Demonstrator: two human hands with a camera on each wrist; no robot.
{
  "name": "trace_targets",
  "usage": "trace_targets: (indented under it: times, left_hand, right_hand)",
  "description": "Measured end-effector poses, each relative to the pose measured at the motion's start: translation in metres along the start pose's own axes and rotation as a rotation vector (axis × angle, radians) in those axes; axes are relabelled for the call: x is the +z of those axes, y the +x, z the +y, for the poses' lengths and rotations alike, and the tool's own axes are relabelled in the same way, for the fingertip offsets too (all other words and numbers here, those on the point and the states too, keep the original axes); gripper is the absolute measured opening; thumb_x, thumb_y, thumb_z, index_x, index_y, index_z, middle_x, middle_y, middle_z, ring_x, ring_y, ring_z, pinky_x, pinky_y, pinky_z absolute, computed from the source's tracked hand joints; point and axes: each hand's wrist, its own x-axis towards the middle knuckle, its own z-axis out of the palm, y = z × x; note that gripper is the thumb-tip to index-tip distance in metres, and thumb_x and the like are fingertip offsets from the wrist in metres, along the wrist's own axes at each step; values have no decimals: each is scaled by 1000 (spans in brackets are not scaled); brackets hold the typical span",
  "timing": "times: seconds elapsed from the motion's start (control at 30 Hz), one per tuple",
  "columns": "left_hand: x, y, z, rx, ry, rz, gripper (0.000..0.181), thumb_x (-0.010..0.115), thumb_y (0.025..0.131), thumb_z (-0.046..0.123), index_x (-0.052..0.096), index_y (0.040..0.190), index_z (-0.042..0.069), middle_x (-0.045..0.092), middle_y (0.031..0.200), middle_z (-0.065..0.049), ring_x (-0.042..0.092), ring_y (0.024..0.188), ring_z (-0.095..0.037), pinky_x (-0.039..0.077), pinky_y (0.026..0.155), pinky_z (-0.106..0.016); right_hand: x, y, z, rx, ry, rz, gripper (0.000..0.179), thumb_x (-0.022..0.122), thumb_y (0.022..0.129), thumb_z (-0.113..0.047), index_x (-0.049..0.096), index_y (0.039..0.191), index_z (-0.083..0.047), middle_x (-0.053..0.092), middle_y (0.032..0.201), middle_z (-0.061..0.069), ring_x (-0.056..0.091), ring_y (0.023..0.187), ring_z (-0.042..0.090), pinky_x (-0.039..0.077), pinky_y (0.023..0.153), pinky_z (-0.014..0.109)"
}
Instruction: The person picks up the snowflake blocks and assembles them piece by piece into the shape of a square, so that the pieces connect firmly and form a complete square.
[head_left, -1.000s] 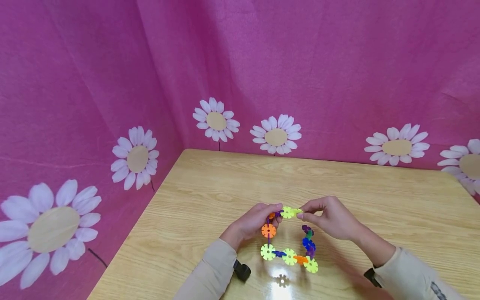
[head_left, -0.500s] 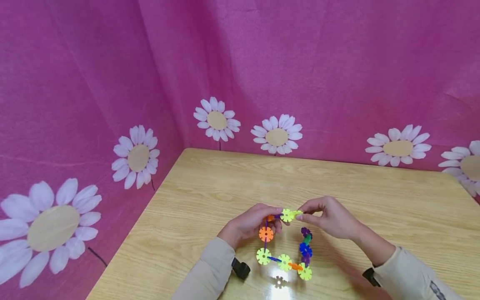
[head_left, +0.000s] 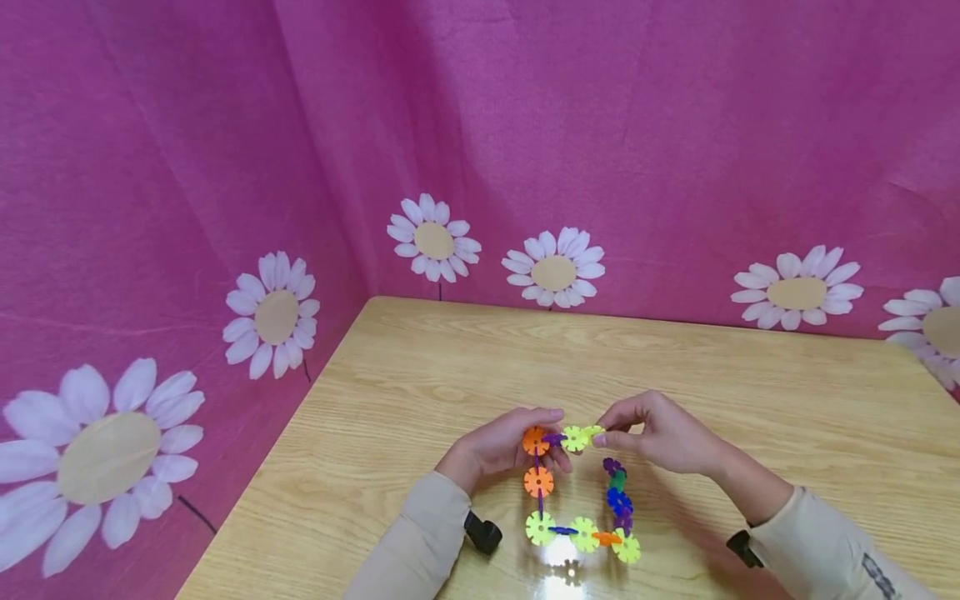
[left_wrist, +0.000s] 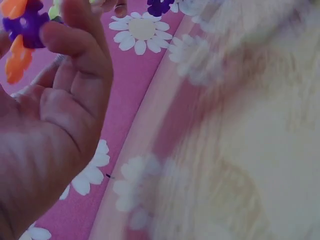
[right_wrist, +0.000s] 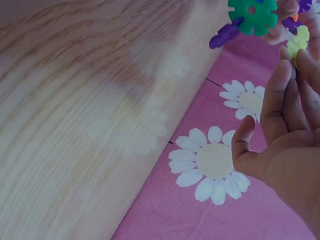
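Observation:
A chain of slotted plastic building discs (head_left: 538, 482), in orange, purple, yellow-green, blue and green, hangs above the table in an almost square loop. My left hand (head_left: 491, 450) holds its upper left corner, its curled fingers around an orange disc and a purple disc (left_wrist: 31, 27); the thumb lies straight, above the orange disc. Between thumb and fingertips, my right hand (head_left: 663, 433) pinches the yellow-green disc (right_wrist: 298, 44) at the upper end. Below that hand, the other end finishes in a purple disc (head_left: 612, 466), apart from the fingers; a green disc (right_wrist: 252, 14) adjoins it.
The wooden table (head_left: 420, 367) is glossy and mirrors the discs. A pink cloth (head_left: 600, 125) printed with large white daisies hangs along its back and left edges. Black straps (head_left: 483, 533) sit at both wrists.
The left thumb has lifted off the chain, so the upper orange disc now shows fully. The loop's lower part has dropped slightly and swung left, then right. The right hand keeps its pinch.

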Motion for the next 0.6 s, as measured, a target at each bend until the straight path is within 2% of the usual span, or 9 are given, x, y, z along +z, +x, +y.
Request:
trace_targets:
  times: [0.1,0.17,0.4,0.6]
  left_hand:
    - [4,2,1,-21,33,15,48,53,89,46,64,95,0,63,97,-30,60,64,-20,51,62,-27]
    - [7,3,2,-31,54,18,46,55,88,47,67,97,3,60,103,-33,61,63,-19,50,58,-26]
    - [13,5,2,-48,89,10,49,59,86,47,69,98,1,69,94,-15,63,64,-16,47,55,-23]
    - [12,5,-1,-42,80,23,46,62,84,44,70,97,1,69,92,-15,61,62,-15,47,53,-22]
  right_hand:
    - [1,1,-2,-22,8,-26,11,66,86,-28,71,88,-19,69,84,-3,60,73,10,50,61,28]
    - [2,3,-3,-48,8,-39,11,66,86,-27,72,88,-19,69,85,-3,59,72,9,50,60,27]
    - [5,6,-8,-75,2,-52,9,66,86,-23,72,90,-18,69,83,-4,56,65,7,45,48,24]
    - [7,8,-8,-51,-32,-33,7,67,85,-23,72,88,-19,69,81,-6,57,64,8,46,46,25]
